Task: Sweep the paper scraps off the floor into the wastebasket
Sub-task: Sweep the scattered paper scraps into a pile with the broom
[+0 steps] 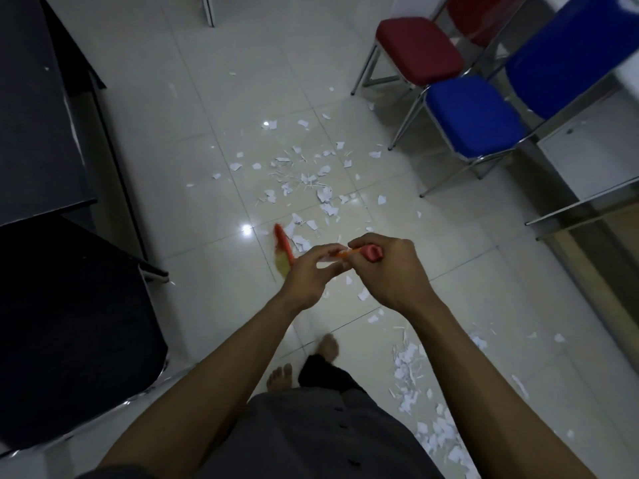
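Observation:
White paper scraps lie scattered over the pale tiled floor ahead of me, and a second heap of scraps lies by my right leg. I hold a broom with an orange handle. My right hand grips its red top end and my left hand grips the handle just below. The blurred red and yellow broom head touches the floor at the near edge of the scraps. No wastebasket is in view.
A dark desk and a black chair stand on the left. A red chair and a blue chair stand at the right, beside a white cabinet. My bare feet stand on the tiles below my hands.

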